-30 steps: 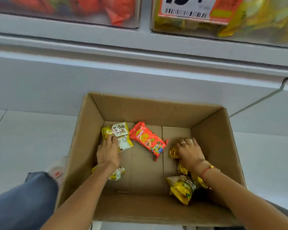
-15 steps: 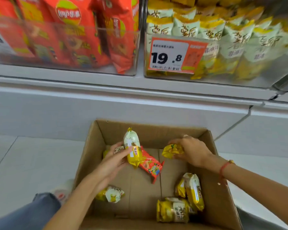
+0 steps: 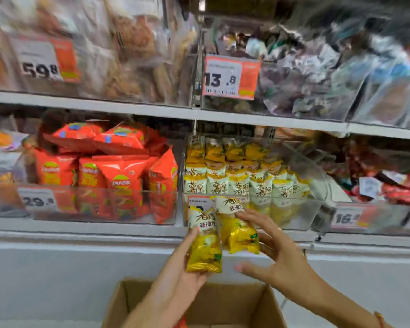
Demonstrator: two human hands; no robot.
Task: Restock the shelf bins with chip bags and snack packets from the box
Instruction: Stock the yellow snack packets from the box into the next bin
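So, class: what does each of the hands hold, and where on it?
Left hand grips one yellow packet by its lower half; right hand holds another yellow packet along its right side.

White lower shelf (image 3: pixel 85 229) carries clear bins: orange chip bags (image 3: pixel 118 171) left, yellow packets (image 3: pixel 237 183) right

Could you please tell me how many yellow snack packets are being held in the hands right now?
2. One yellow packet is gripped by the left hand; the other packet is held by the right hand, both raised before the yellow-packet bin. None seems hidden.
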